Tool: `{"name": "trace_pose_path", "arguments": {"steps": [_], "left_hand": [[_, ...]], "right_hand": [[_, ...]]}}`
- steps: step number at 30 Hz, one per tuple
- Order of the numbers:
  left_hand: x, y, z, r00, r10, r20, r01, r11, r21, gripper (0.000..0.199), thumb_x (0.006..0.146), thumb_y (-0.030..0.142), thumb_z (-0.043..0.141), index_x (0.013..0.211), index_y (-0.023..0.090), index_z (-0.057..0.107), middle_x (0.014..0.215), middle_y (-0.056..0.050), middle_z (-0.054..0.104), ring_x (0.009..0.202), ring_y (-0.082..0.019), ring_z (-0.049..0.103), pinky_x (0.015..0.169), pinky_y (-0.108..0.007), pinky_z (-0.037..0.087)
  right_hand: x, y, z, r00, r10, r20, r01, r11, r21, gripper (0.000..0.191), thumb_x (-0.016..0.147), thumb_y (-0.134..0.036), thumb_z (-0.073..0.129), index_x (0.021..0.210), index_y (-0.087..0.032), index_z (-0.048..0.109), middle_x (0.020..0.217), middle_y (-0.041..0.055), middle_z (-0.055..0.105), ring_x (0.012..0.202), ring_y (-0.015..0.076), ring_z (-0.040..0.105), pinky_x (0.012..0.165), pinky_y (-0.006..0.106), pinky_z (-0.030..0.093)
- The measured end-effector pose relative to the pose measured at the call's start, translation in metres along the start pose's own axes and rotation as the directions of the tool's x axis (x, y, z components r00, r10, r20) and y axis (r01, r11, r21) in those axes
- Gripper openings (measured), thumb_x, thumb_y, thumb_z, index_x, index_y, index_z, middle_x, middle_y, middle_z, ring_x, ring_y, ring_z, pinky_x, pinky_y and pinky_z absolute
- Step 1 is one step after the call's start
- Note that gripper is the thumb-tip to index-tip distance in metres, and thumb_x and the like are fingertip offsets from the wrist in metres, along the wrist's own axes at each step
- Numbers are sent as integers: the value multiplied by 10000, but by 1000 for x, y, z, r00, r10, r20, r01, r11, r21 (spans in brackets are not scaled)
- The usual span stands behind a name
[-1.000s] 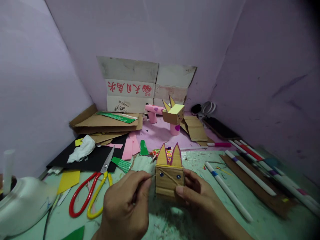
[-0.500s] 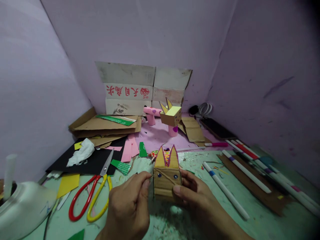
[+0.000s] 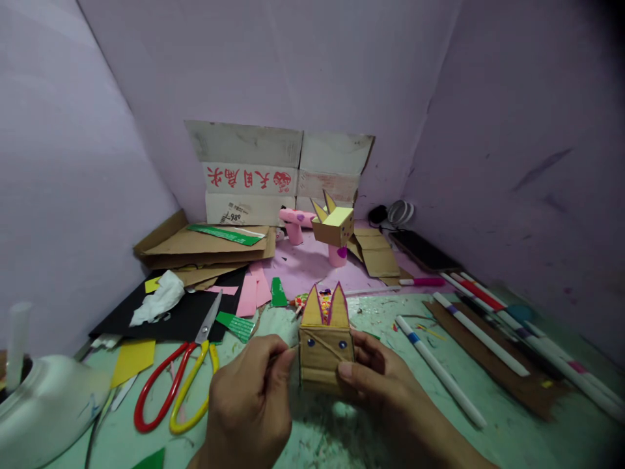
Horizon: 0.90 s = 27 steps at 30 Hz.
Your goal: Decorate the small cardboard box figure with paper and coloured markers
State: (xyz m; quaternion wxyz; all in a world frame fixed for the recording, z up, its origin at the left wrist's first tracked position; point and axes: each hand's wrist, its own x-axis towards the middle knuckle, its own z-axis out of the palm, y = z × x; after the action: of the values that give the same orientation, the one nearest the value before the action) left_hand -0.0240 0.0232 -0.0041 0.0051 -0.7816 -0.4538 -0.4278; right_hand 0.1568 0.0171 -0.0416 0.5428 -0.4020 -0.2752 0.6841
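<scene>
One small cardboard box point(image 3: 322, 371) with two pointed ears point(image 3: 338, 306) and two eyes point(image 3: 343, 345) is over the worktop's point(image 3: 322, 433) near middle, gripped by the right hand point(image 3: 385, 378), thumb in front; the left hand point(image 3: 251, 404) pinches together at its left edge, anything held too small to tell; one pair of scissors point(image 3: 201, 333) lies left, and behind, one white carton point(image 3: 249, 148) bears four upside-down red characters point(image 3: 238, 177)

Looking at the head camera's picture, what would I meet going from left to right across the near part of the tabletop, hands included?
White container → scissors → left hand → cardboard box with pointed ears → right hand → white marker with a blue band → brown strip.
</scene>
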Motion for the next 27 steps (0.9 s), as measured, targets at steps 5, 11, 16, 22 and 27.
{"name": "trace_pose_path", "arguments": {"steps": [5, 11, 16, 22, 27], "left_hand": [[-1, -1, 1, 1000, 21, 17, -20, 1000, -21, 126, 902, 118, 479, 915, 214, 560, 632, 37, 658, 491, -111, 634, 482, -187, 449], [-1, -1, 2, 994, 99, 47, -99, 995, 1, 144, 879, 88, 505, 928, 187, 598, 680, 1, 701, 532, -122, 672, 509, -183, 477], [0, 1, 3, 988, 147, 48, -148, 989, 28, 145, 871, 71, 506, 860, 197, 577, 617, 10, 663, 484, -122, 645, 480, -201, 445], [-1, 2, 4, 983, 169, 69, -173, 984, 45, 160, 874, 54, 489, 839, 189, 567, 582, 16, 636, 441, -111, 612, 459, -208, 418], [0, 1, 7, 983, 186, 4, -186, 980, 68, 154, 883, 65, 495, 828, 194, 558, 573, 32, 623, 433, -105, 603, 460, -208, 414]], "right_hand": [[3, 3, -4, 1000, -2, 31, 2, 1000, -2, 513, 572, -310, 859, 1011, -185, 626, 1023, 132, 727, 965, 312, 682, 856, 431, 517], [2, 2, -3, 1000, -27, 13, 27, 999, -17, 521, 570, -306, 858, 1023, -180, 634, 1026, 135, 729, 977, 312, 676, 883, 441, 505], [-2, -1, 1, 1000, -19, -20, 18, 999, -29, 511, 571, -299, 855, 1018, -185, 635, 1027, 128, 725, 977, 309, 674, 871, 432, 506], [1, 2, -1, 999, -38, -10, 38, 999, -27, 524, 559, -321, 873, 1006, -192, 631, 1025, 123, 730, 964, 304, 681, 886, 445, 502], [4, 4, -4, 999, -42, 5, 42, 998, -56, 581, 533, -348, 888, 1027, -188, 629, 1039, 134, 733, 959, 310, 686, 841, 430, 519]]}}
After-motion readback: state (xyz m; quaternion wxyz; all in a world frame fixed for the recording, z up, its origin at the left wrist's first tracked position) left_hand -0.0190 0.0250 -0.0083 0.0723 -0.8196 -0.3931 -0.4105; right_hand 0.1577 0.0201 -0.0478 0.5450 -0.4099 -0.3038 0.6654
